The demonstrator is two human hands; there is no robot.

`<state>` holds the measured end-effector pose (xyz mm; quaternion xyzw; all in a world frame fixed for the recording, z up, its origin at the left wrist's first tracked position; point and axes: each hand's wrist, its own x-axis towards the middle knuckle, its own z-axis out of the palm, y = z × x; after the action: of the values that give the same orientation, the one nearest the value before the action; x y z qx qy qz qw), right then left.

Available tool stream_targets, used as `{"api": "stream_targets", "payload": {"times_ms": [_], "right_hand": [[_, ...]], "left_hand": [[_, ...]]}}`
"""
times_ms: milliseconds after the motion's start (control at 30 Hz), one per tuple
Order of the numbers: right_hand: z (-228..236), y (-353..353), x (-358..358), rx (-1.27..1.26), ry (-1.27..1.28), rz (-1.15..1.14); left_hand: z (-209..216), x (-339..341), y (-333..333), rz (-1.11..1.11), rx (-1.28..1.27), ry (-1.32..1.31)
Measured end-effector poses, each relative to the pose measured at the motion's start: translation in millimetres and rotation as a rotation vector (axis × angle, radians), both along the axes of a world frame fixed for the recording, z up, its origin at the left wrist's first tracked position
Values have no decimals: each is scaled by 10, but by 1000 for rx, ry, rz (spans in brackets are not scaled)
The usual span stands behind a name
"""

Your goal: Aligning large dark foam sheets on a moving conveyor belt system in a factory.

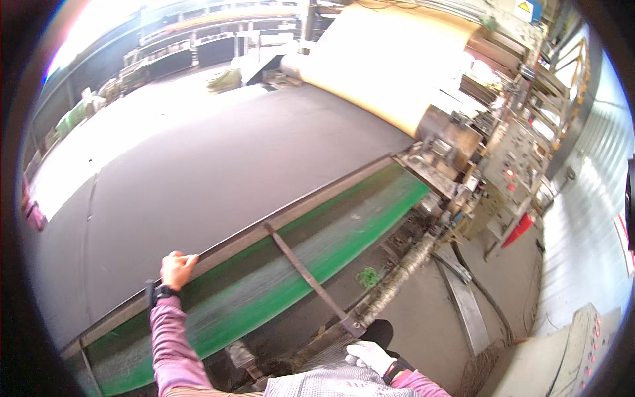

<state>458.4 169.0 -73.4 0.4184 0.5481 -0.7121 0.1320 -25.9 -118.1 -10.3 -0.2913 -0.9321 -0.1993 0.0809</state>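
Note:
A wide dark grey sheet (pixel 198 165) lies flat on a long machine bed with a green side panel (pixel 311 261). My left hand (pixel 176 268), bare with a dark wristband, rests on the near edge of the sheet, fingers curled over the metal rim. My right hand (pixel 369 356) wears a white glove and is held low by my body, fingers closed, beside the lower end of a slanted metal bar (pixel 304 271). Whether it grips anything I cannot tell.
A large tan roll (pixel 390 66) feeds the bed at the far end. A control cabinet with red lights (pixel 512 169) stands to the right. A rough roller (pixel 397 281) runs below the bed. A grey box with red buttons (pixel 582 344) sits at lower right.

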Motion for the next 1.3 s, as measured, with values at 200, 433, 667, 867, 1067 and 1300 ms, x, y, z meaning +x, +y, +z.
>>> {"api": "stream_targets", "payload": {"times_ms": [200, 433, 667, 867, 1067, 1300], "right_hand": [[129, -132, -26, -21, 0, -58], [400, -342, -34, 359, 172, 262], [211, -280, -109, 998, 355, 630], [-60, -169, -324, 1159, 245, 1022], [-156, -66, -359, 1271, 372, 1002], [-278, 25, -266, 1423, 439, 1240]], "left_hand": [[-42, 17, 894, 31, -151, -18], [-491, -385, -150, 9, -387, 250], [-431, -374, -849, -54, -602, 134], [-342, -273, 125, -224, -341, 129], [-231, -167, 1249, -218, -192, 189], [-217, -115, 2394, -257, -193, 91]]}}
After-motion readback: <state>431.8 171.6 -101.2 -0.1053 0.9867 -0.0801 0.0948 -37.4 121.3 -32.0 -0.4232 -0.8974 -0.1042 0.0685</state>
